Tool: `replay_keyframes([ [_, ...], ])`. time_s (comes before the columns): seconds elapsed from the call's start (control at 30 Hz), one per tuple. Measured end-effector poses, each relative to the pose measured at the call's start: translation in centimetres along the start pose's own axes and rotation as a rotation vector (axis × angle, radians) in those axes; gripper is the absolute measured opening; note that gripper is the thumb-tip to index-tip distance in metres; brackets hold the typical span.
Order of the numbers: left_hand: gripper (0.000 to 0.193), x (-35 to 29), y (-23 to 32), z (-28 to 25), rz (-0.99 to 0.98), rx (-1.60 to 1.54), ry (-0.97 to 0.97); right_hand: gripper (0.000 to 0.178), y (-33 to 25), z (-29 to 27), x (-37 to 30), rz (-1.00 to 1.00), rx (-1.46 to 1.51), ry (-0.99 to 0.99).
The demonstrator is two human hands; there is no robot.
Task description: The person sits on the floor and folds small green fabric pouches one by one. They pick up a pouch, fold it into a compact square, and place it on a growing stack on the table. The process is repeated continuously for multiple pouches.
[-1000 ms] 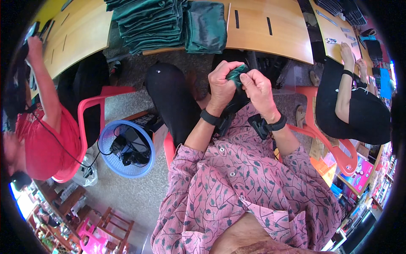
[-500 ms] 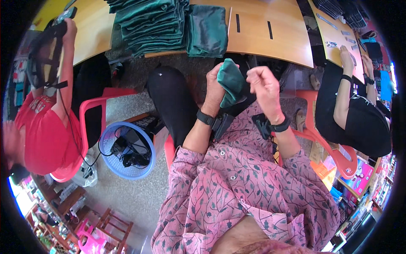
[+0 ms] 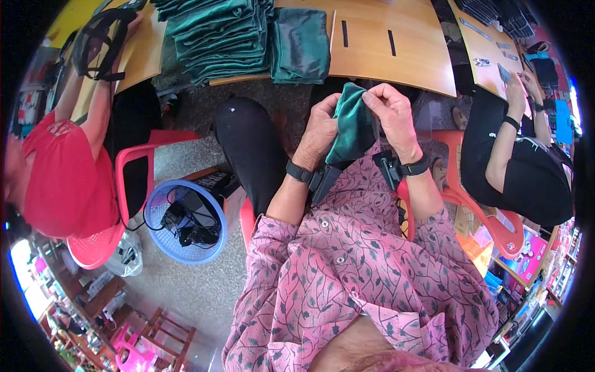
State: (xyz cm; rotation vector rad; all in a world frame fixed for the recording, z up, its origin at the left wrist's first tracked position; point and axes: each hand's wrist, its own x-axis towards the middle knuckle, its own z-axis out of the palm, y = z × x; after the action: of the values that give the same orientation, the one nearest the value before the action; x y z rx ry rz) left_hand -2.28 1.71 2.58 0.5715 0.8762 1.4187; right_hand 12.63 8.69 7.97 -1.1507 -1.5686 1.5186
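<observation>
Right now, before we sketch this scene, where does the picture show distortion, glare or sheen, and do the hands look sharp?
Head view: the surroundings tilt and stretch toward the round, black-cornered rim; a patch at the lower left rim is washed out white; the green cloth shines along its folds; the left hand and right hand look fairly sharp.

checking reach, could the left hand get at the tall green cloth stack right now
Probably yes, by stretching forward: nothing visible stands between the left hand and the tall green cloth stack, though that hand's grip is occupied by a small green cloth.
</observation>
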Motion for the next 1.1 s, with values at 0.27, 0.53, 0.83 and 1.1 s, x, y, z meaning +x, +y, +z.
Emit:
replay_keyframes([
  [0.27, 0.022, -0.1, 0.0, -0.4, 0.086, 0.278, 0.081, 0.013, -0.6, 2.6, -0.5, -0.547, -0.484, 0.261],
  [0.53, 0.024, 0.3, -1.2, 0.0, 0.402, 0.576, 0.251, 0.015, 0.6, 3.8, -1.9, -0.578, -0.614, 0.224],
  [0.83, 0.029, 0.7, -1.7, -0.6, 0.560, 0.548, 0.231, 0.013, 0.6, 6.3, -4.9, -0.619, -0.494, 0.114],
  [1.1, 0.025, 0.4, -0.8, -0.5, 0.209, 0.108, 0.001, 0.017, -0.2, 6.7, -4.9, -0.722, -0.551, 0.117],
])
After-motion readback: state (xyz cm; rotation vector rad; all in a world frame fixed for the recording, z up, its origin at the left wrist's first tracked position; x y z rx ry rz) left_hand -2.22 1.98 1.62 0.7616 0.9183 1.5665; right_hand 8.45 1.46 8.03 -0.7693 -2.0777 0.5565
